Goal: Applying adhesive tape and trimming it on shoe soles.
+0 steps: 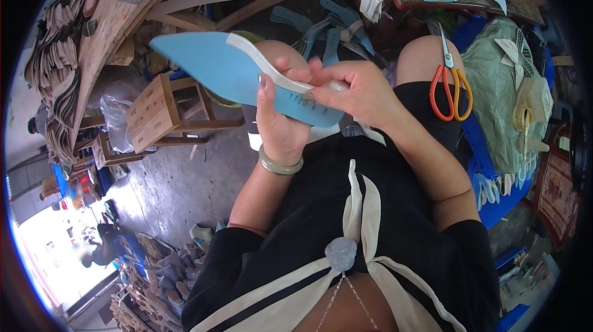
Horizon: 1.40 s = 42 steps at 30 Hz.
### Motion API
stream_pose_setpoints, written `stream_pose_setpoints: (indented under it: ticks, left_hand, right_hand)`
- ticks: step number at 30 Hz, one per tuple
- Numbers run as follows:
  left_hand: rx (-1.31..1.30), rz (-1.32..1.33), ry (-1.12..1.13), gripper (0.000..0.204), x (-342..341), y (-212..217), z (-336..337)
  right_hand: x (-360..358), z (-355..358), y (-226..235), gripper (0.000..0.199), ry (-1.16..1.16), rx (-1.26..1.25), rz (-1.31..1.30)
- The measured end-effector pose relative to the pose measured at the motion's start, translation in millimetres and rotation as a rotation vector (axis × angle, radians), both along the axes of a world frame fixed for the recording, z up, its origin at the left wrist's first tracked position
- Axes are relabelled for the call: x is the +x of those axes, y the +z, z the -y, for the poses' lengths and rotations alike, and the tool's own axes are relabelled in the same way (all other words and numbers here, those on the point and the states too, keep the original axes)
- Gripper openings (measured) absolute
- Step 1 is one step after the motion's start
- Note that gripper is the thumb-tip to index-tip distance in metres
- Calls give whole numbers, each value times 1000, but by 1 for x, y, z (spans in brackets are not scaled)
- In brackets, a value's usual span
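Many curved, tan pieces (52, 66) are stacked at far left, before a wooden stool (151, 113). Next, a blue sole-shaped piece (222, 72) is held above the lap, pointed end leftward. The left hand (281, 122) has its grip closed on the lower edge, thumb against the face. A white strip (246, 49) follows the upper edge. The right hand (361, 88), its grip pinched, holds the right end. Scissors (450, 88) rest on the right leg, beside a greenish sack (485, 79).

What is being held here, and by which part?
A blue insole: the left hand grips its near edge, thumb on top; the right hand pinches the white strip near the insole's blunt end.
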<state>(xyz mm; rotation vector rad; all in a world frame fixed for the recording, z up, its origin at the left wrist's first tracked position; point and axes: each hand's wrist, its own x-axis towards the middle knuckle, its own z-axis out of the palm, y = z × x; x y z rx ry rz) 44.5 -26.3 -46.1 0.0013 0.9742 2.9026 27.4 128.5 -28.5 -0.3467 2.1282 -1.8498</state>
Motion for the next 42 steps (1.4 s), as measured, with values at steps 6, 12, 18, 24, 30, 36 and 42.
stream_pose_setpoints:
  ticks: [6, 12, 18, 24, 30, 36, 42]
  left_hand:
    - [15, -101, 47, 37, -10, 18, 2]
    - [55, -256, -3, 45, -9, 30, 7]
    - [5, -346, -45, 62, -7, 17, 4]
    - [-825, -300, -747, 71, -46, -22, 45]
    - [-2004, -1027, 52, 56, -19, 95, -1]
    - [-1883, -828, -592, 35, -82, 60, 0]
    - [-1865, -690, -739, 34, -71, 76, -8]
  right_hand:
    - [10, -13, 7, 16, -115, -171, 13]
    - [24, -12, 17, 19, -114, -114, -191]
    - [25, -6, 30, 22, -159, 137, -522]
    - [2, -49, 25, 25, -163, 324, -529]
    - [-8, -50, 50, 22, -91, 744, -807]
    - [-38, -47, 39, 23, -5, 359, -530]
    - [-35, -81, 36, 29, 55, -163, 68]
